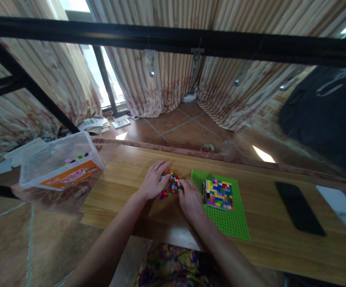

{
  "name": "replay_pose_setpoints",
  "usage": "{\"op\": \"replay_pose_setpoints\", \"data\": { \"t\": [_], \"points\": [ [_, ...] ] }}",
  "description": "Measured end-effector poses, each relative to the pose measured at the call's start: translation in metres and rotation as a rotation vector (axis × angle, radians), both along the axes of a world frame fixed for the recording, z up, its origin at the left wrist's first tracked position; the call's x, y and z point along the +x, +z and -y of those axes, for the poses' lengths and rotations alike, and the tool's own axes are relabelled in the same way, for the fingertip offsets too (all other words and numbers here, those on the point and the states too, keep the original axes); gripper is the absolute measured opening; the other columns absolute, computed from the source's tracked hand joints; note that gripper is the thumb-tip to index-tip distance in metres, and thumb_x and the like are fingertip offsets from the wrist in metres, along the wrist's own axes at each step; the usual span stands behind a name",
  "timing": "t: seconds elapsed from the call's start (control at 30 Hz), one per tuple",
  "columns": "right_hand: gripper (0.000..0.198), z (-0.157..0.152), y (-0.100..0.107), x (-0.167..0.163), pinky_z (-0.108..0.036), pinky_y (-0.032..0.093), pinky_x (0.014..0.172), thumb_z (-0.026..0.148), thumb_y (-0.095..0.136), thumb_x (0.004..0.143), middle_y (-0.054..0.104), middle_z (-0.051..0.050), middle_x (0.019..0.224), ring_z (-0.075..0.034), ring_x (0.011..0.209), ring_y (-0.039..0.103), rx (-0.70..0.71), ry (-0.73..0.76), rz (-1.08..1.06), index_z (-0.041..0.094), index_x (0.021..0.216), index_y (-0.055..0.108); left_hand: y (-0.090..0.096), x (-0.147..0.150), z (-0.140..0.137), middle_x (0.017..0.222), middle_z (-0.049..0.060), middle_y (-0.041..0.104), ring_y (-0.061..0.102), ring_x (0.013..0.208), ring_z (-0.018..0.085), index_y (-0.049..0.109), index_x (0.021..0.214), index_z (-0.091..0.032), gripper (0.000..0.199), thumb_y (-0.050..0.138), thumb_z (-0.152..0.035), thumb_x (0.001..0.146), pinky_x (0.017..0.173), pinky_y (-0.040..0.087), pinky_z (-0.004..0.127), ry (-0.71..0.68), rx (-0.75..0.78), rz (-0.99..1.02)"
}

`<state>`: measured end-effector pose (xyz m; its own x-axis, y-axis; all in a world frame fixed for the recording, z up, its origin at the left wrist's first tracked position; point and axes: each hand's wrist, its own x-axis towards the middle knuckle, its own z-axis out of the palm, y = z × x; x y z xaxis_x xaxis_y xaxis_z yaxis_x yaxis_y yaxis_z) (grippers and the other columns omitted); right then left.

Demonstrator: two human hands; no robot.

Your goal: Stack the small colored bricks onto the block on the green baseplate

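Just below the centre of the frame, my left hand (155, 181) lies along the left side of a pile of small coloured bricks (173, 186), fingers loosely extended and thumb reaching over it. My right hand (190, 197) is at the pile's right edge with its fingers bent inward; I can't tell whether they pinch a brick. The pile sits between my two hands on the wooden table (110, 195). Right of centre, just beside my right hand, is a green baseplate (229, 227) bearing a blocky multicoloured brick build (219, 194) on its upper part. Farther over, at the lower right, lies a dark flat slab (300, 208), with a white sheet (341, 211) near the frame's edge. At the left stands a clear plastic bin (90, 147) with an orange label (71, 176) and a few bricks inside. Striped curtains (173, 87) hang across the top, behind a black bar (173, 40).
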<state>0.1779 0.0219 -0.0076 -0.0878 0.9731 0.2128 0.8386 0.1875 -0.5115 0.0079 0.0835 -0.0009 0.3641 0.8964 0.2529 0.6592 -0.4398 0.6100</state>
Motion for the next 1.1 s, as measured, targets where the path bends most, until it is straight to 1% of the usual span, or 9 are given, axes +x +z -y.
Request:
{"op": "replay_pose_setpoints", "data": {
  "t": [0.1,0.27,0.47,0.57,0.67,0.8,0.93,1.0,1.1],
  "points": [
    [0.031,-0.002,-0.003,-0.001,-0.035,0.045,0.090,0.005,0.045,0.084,0.066,-0.010,0.101,-0.023,0.097,0.058,-0.006,0.045,-0.037,0.016,0.107,0.062,0.002,0.007,-0.008,0.136,0.012,0.056,0.048,0.129,0.023,0.056,0.129,-0.017,0.040,0.042,-0.032,0.094,0.111,0.036,0.044,-0.120,-0.013,-0.002],
    [0.026,-0.008,-0.005,-0.006,-0.035,0.045,0.088,0.007,0.045,0.087,0.067,-0.009,0.098,-0.023,0.096,0.058,0.002,0.095,-0.081,0.017,0.102,0.063,0.004,0.011,-0.004,0.122,0.009,0.067,0.055,0.120,0.021,0.066,0.115,-0.017,0.035,0.040,-0.029,0.095,0.109,0.038,0.042,-0.261,-0.005,0.004],
    [0.022,-0.001,0.010,-0.001,-0.033,0.048,0.083,0.012,0.045,0.091,0.067,-0.007,0.095,-0.021,0.092,0.062,0.036,0.075,-0.151,0.020,0.101,0.063,0.006,0.010,-0.001,0.112,0.006,0.071,0.058,0.114,0.019,0.069,0.106,-0.018,0.033,0.039,-0.027,0.095,0.106,0.040,0.040,-0.287,0.013,0.034],
    [0.020,0.017,0.022,0.011,-0.031,0.050,0.081,0.015,0.047,0.091,0.067,-0.006,0.096,-0.018,0.091,0.063,0.079,0.047,-0.254,0.020,0.102,0.063,0.009,0.007,-0.001,0.112,0.006,0.071,0.058,0.114,0.020,0.069,0.107,-0.019,0.032,0.041,-0.028,0.095,0.106,0.039,0.042,-0.272,0.021,0.037],
    [0.015,0.039,0.031,0.027,-0.028,0.051,0.079,0.017,0.051,0.091,0.067,-0.004,0.093,-0.016,0.087,0.064,0.114,0.018,-0.361,0.021,0.096,0.065,0.015,0.007,0.005,0.117,0.007,0.068,0.057,0.117,0.021,0.069,0.108,-0.020,0.028,0.046,-0.029,0.093,0.106,0.040,0.043,-0.195,0.048,0.051],
    [0.016,0.064,0.037,0.052,-0.029,0.052,0.081,0.021,0.052,0.092,0.068,-0.005,0.096,-0.017,0.091,0.065,0.145,-0.086,-0.430,0.023,0.093,0.068,0.025,0.021,0.026,0.117,0.008,0.067,0.056,0.116,0.022,0.067,0.107,-0.021,0.024,0.053,-0.027,0.089,0.105,0.041,0.044,-0.070,0.103,0.116],
    [0.019,0.073,0.040,0.078,-0.033,0.053,0.083,0.024,0.052,0.092,0.068,-0.006,0.099,-0.018,0.093,0.066,0.167,-0.202,-0.447,0.024,0.095,0.070,0.027,0.055,0.061,0.107,0.007,0.069,0.061,0.106,0.021,0.064,0.108,-0.023,0.024,0.053,-0.024,0.088,0.097,0.048,0.041,-0.047,0.081,0.192],
    [0.019,0.071,0.043,0.090,-0.034,0.054,0.082,0.025,0.051,0.092,0.068,-0.006,0.098,-0.018,0.091,0.066,0.176,-0.248,-0.435,0.023,0.095,0.070,0.027,0.075,0.078,0.095,0.007,0.069,0.064,0.091,0.019,0.063,0.108,-0.022,0.024,0.051,-0.024,0.088,0.081,0.054,0.034,-0.088,-0.006,0.234],
    [0.019,0.063,0.045,0.101,-0.034,0.054,0.080,0.023,0.052,0.091,0.069,-0.006,0.098,-0.019,0.090,0.066,0.186,-0.274,-0.382,0.021,0.099,0.069,0.028,0.101,0.096,0.087,0.006,0.068,0.063,0.072,0.016,0.059,0.119,-0.019,0.033,0.050,-0.022,0.087,0.065,0.052,0.027,-0.146,-0.204,0.287]
  ]
}}
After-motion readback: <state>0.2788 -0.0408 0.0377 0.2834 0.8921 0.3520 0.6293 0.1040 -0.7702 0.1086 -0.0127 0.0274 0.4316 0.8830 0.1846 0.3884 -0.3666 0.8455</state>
